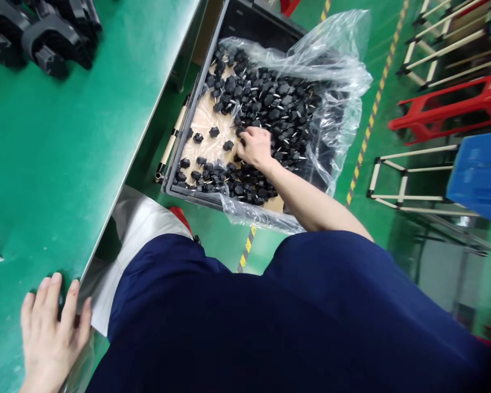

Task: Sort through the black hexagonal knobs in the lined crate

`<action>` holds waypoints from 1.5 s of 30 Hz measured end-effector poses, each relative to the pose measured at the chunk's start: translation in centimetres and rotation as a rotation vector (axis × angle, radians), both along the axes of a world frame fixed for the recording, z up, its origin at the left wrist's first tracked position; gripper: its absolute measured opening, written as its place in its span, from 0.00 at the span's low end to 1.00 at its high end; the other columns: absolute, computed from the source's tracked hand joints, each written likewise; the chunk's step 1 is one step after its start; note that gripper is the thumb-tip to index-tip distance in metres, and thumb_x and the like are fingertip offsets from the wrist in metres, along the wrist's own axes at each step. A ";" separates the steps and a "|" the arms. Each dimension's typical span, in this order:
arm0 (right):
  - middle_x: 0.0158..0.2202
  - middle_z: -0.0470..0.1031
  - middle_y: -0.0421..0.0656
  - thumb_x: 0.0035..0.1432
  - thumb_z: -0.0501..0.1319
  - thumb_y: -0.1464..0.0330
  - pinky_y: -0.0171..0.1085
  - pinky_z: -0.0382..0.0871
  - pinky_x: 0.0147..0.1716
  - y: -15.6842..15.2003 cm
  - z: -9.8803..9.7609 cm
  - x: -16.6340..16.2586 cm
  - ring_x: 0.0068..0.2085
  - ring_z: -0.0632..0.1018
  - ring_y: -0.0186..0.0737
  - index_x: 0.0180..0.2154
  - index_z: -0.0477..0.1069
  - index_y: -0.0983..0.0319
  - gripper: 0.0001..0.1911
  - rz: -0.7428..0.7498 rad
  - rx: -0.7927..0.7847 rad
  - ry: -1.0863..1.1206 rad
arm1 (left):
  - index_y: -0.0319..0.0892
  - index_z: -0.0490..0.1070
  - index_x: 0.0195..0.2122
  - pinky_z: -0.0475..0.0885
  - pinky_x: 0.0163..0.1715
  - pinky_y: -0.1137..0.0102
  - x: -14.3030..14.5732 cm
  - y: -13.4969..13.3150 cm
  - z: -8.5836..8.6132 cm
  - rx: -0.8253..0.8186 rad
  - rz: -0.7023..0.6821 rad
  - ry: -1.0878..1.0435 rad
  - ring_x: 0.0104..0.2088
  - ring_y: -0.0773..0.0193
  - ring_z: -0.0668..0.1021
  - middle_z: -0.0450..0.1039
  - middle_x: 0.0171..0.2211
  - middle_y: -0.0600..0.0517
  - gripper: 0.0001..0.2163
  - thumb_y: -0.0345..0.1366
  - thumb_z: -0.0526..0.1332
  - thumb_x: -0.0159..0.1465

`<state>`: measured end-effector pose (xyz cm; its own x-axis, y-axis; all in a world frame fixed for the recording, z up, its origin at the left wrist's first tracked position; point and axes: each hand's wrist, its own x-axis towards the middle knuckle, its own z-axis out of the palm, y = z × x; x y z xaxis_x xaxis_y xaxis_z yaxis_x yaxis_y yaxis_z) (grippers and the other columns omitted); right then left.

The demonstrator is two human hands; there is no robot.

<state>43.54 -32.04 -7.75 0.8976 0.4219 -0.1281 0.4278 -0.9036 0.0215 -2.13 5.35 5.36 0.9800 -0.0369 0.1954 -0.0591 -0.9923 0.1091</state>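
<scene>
While left hand (51,333) rests on green bench (65,142), right hand (256,147) in knob crate (188,136).

my one head view looks steeply down from close above, over the table (57,142) edge to the crate (175,180) beside it.

Right hand (256,146) among black knobs (270,103) in a plastic-lined crate (188,136); left hand (51,333) flat on the green table (65,136).

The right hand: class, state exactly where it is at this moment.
In the head view, the right hand reaches down into the dark crate beside the green table, resting among the black knobs on the clear plastic liner.
</scene>
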 end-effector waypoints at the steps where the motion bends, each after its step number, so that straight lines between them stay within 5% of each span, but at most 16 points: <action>1: 0.56 0.66 0.56 0.61 0.48 0.64 0.56 0.56 0.58 2.0 -0.1 0.0 0.57 0.65 0.54 0.52 0.70 0.67 0.23 0.067 0.059 0.006 | 0.35 0.53 0.67 0.55 0.64 0.47 0.0 0.0 0.0 0.007 0.006 -0.004 0.65 0.41 0.59 0.55 0.64 0.30 0.41 0.28 0.71 0.55; 5: 0.62 0.59 0.57 0.63 0.46 0.63 0.56 0.54 0.63 10.6 -1.5 -0.6 0.63 0.60 0.54 0.57 0.62 0.69 0.26 0.320 0.171 0.093 | 0.37 0.52 0.68 0.57 0.63 0.46 -0.1 -0.1 0.1 0.015 0.021 0.002 0.65 0.41 0.60 0.55 0.64 0.31 0.42 0.28 0.72 0.54; 8: 0.60 0.60 0.60 0.64 0.44 0.66 0.55 0.55 0.62 13.3 -2.5 -0.7 0.61 0.62 0.54 0.55 0.61 0.74 0.24 0.378 0.161 0.121 | 0.37 0.52 0.68 0.56 0.64 0.46 -0.1 -0.2 0.2 -0.004 0.019 0.013 0.65 0.41 0.59 0.55 0.64 0.31 0.42 0.28 0.71 0.55; 11: 0.56 0.64 0.59 0.65 0.42 0.66 0.55 0.57 0.59 10.7 -2.5 -0.2 0.56 0.65 0.53 0.54 0.64 0.72 0.23 0.310 0.071 0.118 | 0.38 0.52 0.68 0.55 0.64 0.46 -0.1 -0.3 0.2 -0.020 0.031 0.010 0.65 0.41 0.59 0.55 0.64 0.31 0.42 0.27 0.71 0.55; 17: 0.49 0.70 0.58 0.62 0.46 0.67 0.55 0.57 0.55 -0.1 -0.4 -0.3 0.53 0.65 0.55 0.45 0.72 0.68 0.20 0.199 -0.051 0.134 | 0.37 0.53 0.67 0.57 0.64 0.46 -0.1 -0.4 0.2 -0.024 0.032 -0.011 0.65 0.41 0.60 0.56 0.63 0.31 0.41 0.26 0.71 0.55; 20: 0.47 0.71 0.59 0.62 0.46 0.66 0.56 0.58 0.53 -1.0 -0.1 -0.4 0.52 0.66 0.57 0.43 0.73 0.68 0.20 0.089 -0.028 0.097 | 0.37 0.53 0.67 0.56 0.64 0.46 0.0 -0.3 0.3 -0.035 0.020 -0.010 0.65 0.42 0.60 0.56 0.64 0.31 0.42 0.26 0.71 0.54; 23: 0.51 0.69 0.59 0.64 0.45 0.62 0.54 0.63 0.52 2.5 -0.7 0.1 0.52 0.68 0.55 0.51 0.69 0.69 0.24 0.059 0.055 0.071 | 0.36 0.53 0.67 0.55 0.65 0.48 0.2 -0.3 0.3 -0.034 0.006 -0.021 0.66 0.43 0.59 0.56 0.63 0.31 0.42 0.26 0.72 0.53; 26: 0.58 0.63 0.56 0.67 0.42 0.59 0.52 0.62 0.57 8.3 -1.9 0.3 0.57 0.66 0.51 0.58 0.63 0.68 0.27 0.206 0.202 0.077 | 0.35 0.54 0.67 0.54 0.66 0.49 0.3 -0.3 0.3 -0.039 -0.005 -0.031 0.66 0.43 0.58 0.56 0.63 0.30 0.42 0.26 0.72 0.53; 30: 0.54 0.65 0.56 0.67 0.44 0.62 0.50 0.61 0.57 12.9 -3.4 -0.3 0.54 0.67 0.50 0.47 0.70 0.69 0.22 0.404 0.118 0.162 | 0.33 0.55 0.66 0.54 0.66 0.50 0.3 -0.3 0.4 -0.049 -0.010 -0.037 0.66 0.43 0.59 0.58 0.62 0.28 0.40 0.24 0.71 0.53; 32: 0.49 0.69 0.57 0.64 0.46 0.66 0.49 0.62 0.54 11.6 -3.3 -0.4 0.50 0.68 0.50 0.42 0.72 0.70 0.20 0.395 0.063 0.160 | 0.31 0.56 0.65 0.54 0.66 0.51 0.4 -0.3 0.4 -0.063 -0.022 -0.051 0.65 0.43 0.59 0.59 0.62 0.28 0.39 0.23 0.71 0.54; 36: 0.38 0.71 0.59 0.59 0.48 0.70 0.53 0.63 0.46 3.8 -1.2 0.3 0.44 0.69 0.53 0.36 0.75 0.72 0.18 0.292 -0.040 0.121 | 0.30 0.57 0.65 0.54 0.66 0.51 0.5 -0.3 0.3 -0.094 -0.020 -0.072 0.65 0.44 0.59 0.59 0.61 0.28 0.37 0.24 0.69 0.56; 40: 0.44 0.71 0.60 0.60 0.49 0.69 0.55 0.61 0.48 -0.3 1.2 -1.0 0.48 0.68 0.56 0.41 0.75 0.71 0.19 0.226 -0.064 0.073 | 0.32 0.58 0.64 0.56 0.65 0.49 0.1 -0.2 -0.1 -0.094 -0.004 -0.069 0.64 0.42 0.61 0.60 0.61 0.29 0.37 0.26 0.71 0.54; 42: 0.51 0.69 0.56 0.64 0.48 0.67 0.52 0.59 0.52 1.5 1.2 -2.6 0.53 0.66 0.53 0.48 0.74 0.68 0.20 0.369 -0.005 0.090 | 0.33 0.59 0.64 0.57 0.64 0.48 -0.1 -0.1 -0.3 -0.082 -0.004 -0.069 0.64 0.41 0.62 0.61 0.61 0.29 0.39 0.27 0.73 0.52; 45: 0.53 0.68 0.51 0.68 0.47 0.60 0.48 0.57 0.56 6.9 0.2 -5.1 0.58 0.63 0.48 0.51 0.73 0.62 0.21 0.855 0.147 0.182 | 0.33 0.59 0.64 0.57 0.64 0.48 -0.2 0.1 -0.3 -0.066 -0.008 -0.078 0.63 0.40 0.63 0.61 0.61 0.29 0.40 0.28 0.73 0.51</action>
